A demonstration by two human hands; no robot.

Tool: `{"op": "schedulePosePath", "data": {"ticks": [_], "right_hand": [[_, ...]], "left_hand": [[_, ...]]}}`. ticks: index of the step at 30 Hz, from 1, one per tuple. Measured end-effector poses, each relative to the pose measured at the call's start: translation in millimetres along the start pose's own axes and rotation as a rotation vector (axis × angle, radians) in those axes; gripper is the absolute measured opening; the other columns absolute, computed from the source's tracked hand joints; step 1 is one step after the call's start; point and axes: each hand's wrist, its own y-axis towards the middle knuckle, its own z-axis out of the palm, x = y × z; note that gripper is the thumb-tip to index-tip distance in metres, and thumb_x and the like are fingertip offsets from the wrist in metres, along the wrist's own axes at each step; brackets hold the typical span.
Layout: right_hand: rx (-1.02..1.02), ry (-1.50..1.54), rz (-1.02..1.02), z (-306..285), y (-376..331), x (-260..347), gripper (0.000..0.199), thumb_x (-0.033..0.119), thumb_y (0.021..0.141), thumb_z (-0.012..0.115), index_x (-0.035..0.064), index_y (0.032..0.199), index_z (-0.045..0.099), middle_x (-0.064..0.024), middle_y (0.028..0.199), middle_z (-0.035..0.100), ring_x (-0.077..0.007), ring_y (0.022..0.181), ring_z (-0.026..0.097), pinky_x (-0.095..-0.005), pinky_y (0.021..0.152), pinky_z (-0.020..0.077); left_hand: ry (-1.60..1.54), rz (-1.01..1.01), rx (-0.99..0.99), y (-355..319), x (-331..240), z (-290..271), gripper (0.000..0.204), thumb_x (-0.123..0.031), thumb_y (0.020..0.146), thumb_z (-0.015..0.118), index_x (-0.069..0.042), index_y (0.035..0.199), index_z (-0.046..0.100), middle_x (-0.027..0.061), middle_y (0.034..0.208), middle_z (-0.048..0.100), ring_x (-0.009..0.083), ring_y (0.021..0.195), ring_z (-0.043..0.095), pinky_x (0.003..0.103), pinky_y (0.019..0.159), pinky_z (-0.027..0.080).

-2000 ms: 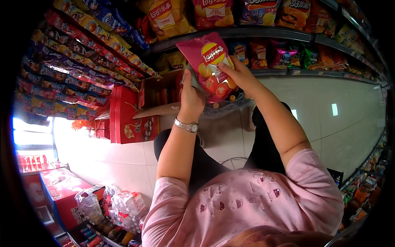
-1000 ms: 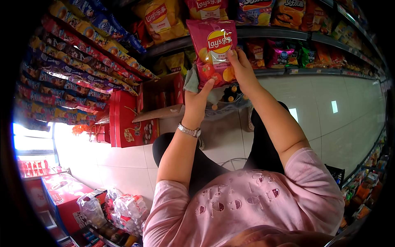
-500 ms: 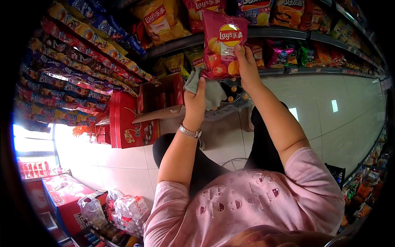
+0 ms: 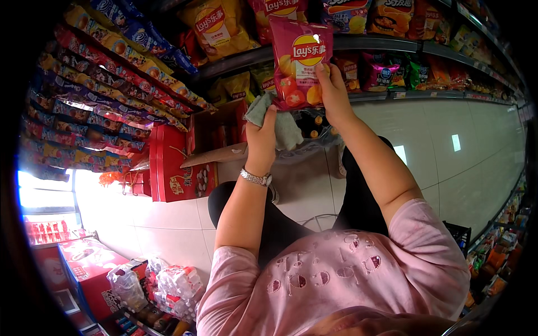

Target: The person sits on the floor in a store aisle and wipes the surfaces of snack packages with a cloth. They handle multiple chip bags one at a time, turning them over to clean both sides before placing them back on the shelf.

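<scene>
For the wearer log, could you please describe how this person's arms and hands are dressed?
Both forearms are bare below short pink sleeves of a top with cut-out embroidery. The left hand has a silver metal wristwatch at its wrist. The right hand wears no glove, and no ring or band shows.

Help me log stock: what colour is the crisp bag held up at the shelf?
Red-pink, with a yellow round mark, in the head view: crisp bag.

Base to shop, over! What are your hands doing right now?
Left hand holds grey cloth, steadies bag bottom. Right hand grips red chip bag, raised at the shelf. Other bags crowd that shelf.
</scene>
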Motion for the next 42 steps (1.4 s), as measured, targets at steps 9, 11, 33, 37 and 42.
{"op": "schedulePosePath", "data": {"ticks": [9, 11, 33, 37, 42], "right_hand": [[-0.031, 0.095, 0.164, 0.5, -1.2, -5.8, 0.044, 0.039, 0.093, 0.055, 0.0001, 0.113, 0.052, -0.0077, 0.106, 0.056, -0.0132, 0.098, 0.051, -0.0268, 0.087, 0.0397], [-0.047, 0.108, 0.269, 0.1, 0.7, -5.9, 0.045, 0.04, 0.093, 0.055, 0.0004, 0.114, 0.053, -0.0077, 0.106, 0.057, -0.0137, 0.098, 0.052, -0.0274, 0.087, 0.0404], [0.063, -0.024, 0.034, 3.2, 1.2, 26.4, 0.063, 0.022, 0.082, 0.071, -0.0001, 0.13, 0.036, -0.013, 0.12, 0.054, -0.0193, 0.107, 0.056, -0.0309, 0.086, 0.0484], [0.035, -0.6, -0.462, 10.0, -16.8, 41.9, 0.061, 0.021, 0.082, 0.069, -0.0002, 0.13, 0.038, -0.017, 0.12, 0.053, -0.0264, 0.109, 0.056, -0.0347, 0.088, 0.0471], [0.125, -0.827, -0.684, 26.9, -31.5, 35.2, 0.063, 0.02, 0.076, 0.072, 0.0011, 0.128, 0.042, -0.0216, 0.109, 0.053, -0.0419, 0.098, 0.055, -0.0434, 0.08, 0.0474]], "left_hand": [[0.15, 0.112, 0.014, 5.8, 6.0, -11.1, 0.028, -0.01, 0.084, 0.061, 0.003, 0.109, 0.06, 0.0048, 0.1, 0.063, 0.0127, 0.092, 0.058, 0.026, 0.078, 0.045], [-0.029, -0.062, -0.002, 3.8, -1.3, -5.6, 0.026, -0.011, 0.083, 0.061, 0.0, 0.106, 0.06, 0.0045, 0.098, 0.063, 0.0148, 0.092, 0.059, 0.027, 0.078, 0.047], [-0.446, -0.403, -0.135, 28.0, -11.8, 2.6, 0.034, -0.031, 0.09, 0.057, -0.007, 0.112, 0.053, 0.0074, 0.103, 0.059, 0.0223, 0.088, 0.059, 0.035, 0.077, 0.05], [-0.422, -0.183, -0.193, 19.1, -2.8, -11.2, 0.04, -0.035, 0.094, 0.052, -0.007, 0.122, 0.049, 0.0071, 0.113, 0.058, 0.0226, 0.101, 0.058, 0.037, 0.086, 0.05], [-0.293, -0.112, -0.055, -2.6, 7.7, 8.6, 0.05, -0.042, 0.097, 0.043, -0.007, 0.134, 0.039, 0.0074, 0.129, 0.049, 0.021, 0.117, 0.05, 0.035, 0.097, 0.042]]}}
